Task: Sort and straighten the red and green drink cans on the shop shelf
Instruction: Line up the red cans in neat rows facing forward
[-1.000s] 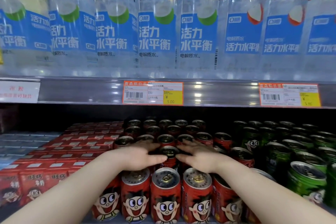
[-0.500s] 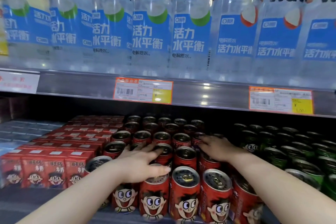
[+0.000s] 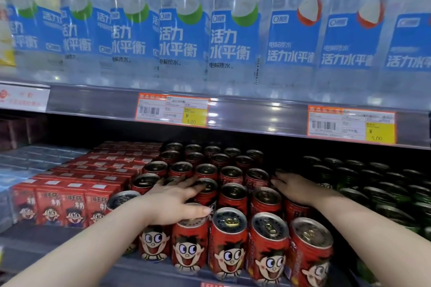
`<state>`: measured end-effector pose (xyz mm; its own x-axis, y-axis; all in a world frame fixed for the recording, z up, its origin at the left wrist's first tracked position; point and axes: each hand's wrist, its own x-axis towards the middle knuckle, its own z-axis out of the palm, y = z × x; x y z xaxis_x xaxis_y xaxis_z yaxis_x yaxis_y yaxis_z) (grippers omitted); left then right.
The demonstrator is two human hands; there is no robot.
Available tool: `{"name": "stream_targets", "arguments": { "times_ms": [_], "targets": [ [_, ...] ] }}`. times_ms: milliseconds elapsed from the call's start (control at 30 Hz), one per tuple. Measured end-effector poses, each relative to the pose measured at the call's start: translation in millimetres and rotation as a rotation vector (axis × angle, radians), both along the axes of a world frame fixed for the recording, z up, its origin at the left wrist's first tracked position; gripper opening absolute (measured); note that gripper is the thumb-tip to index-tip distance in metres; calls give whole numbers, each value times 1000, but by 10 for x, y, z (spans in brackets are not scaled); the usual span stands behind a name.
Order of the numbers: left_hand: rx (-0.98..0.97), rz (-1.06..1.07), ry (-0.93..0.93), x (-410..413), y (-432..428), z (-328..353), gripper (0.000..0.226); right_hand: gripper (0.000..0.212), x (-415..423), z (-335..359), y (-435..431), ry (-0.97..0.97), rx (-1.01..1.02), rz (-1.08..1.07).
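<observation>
Red cans (image 3: 228, 237) stand upright in rows on the shelf (image 3: 58, 237), with the near row's faces turned forward. Green cans (image 3: 382, 184) are grouped to their right, dim and hard to read. Sorting appears largely done; row alignment is judged unfinished. The left hand (image 3: 177, 202) lies flat, fingers straight, on near red tops. The right hand (image 3: 296, 190) is spread flat at the block's right edge. Red cartons (image 3: 70, 202) crowd the left. The price rail (image 3: 93, 102) under the water bottles (image 3: 184, 30) limits headroom.
</observation>
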<state>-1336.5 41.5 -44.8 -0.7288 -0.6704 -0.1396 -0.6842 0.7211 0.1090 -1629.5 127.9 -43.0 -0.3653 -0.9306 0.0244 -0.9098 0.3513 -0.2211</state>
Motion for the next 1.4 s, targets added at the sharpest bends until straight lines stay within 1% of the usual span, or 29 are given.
{"name": "stream_targets", "arguments": {
  "times_ms": [100,133,233,267,367,400,433,467,500,533,567,633,667,733,800,833,867,900,967,1033,1067,1100,1133,1167,1200,1267,1300,1333,1400],
  "targets": [
    [30,-4,-13,11,9,17,107,49,-43,-34,19,26,16,8],
    [25,0,-18,12,4,14,107,49,-51,-26,24,33,18,9],
    [-7,11,2,-2,3,1,80,50,-83,-3,63,6,28,9],
    [-1,10,6,-2,13,6,80,51,-77,0,85,-3,34,8],
    [23,-8,11,11,13,21,113,57,30,30,169,3,48,20],
    [26,-2,17,13,13,25,114,59,129,53,221,11,41,42],
    [26,2,30,15,21,27,104,63,246,73,283,2,33,79],
    [31,11,56,13,35,27,89,73,385,102,366,-34,36,141],
    [40,17,104,12,56,31,76,85,527,126,457,-83,60,204],
    [53,24,171,20,67,31,69,92,658,139,543,-105,106,262],
    [65,29,256,27,65,22,64,89,759,127,610,-82,156,311],
    [39,19,436,41,80,14,50,65,846,78,652,17,209,338],
    [-14,16,512,50,99,15,42,58,860,71,657,33,198,333],
    [-131,17,638,83,118,7,32,54,856,63,659,17,167,322],
    [-184,-17,696,153,128,-2,29,57,854,54,683,-5,101,315],
    [-183,-53,684,201,127,-8,32,59,870,48,700,0,47,320],
    [-167,-86,642,253,131,-9,41,61,901,47,716,3,-4,337],
    [-140,-110,582,307,140,-10,56,63,946,47,730,-8,-34,360],
    [-91,-122,464,420,149,-19,82,68,1053,39,736,-20,-7,416],
    [-103,-101,394,540,99,-50,107,71,1128,-5,714,63,45,455],
    [-123,-87,365,601,69,-63,120,71,1149,-27,702,101,39,457],
    [-144,-74,329,657,38,-82,129,71,1155,-43,694,117,22,447],
    [-165,-66,292,695,18,-97,132,70,1158,-50,691,117,10,429],
    [-178,-68,261,715,10,-113,131,70,1162,-54,688,113,5,411],
    [-180,-76,240,721,10,-129,124,70,1169,-54,689,111,0,398],
    [-172,-99,236,708,15,-139,93,69,1185,-54,685,108,-9,379],
    [-160,-106,237,705,26,-125,82,69,1201,-50,690,104,-10,370],
    [-139,-109,239,708,21,-113,80,69,1210,-47,696,99,-10,363],
    [-103,-117,254,728,2,-95,84,69,1229,-47,710,87,-16,349]
  ]
}}
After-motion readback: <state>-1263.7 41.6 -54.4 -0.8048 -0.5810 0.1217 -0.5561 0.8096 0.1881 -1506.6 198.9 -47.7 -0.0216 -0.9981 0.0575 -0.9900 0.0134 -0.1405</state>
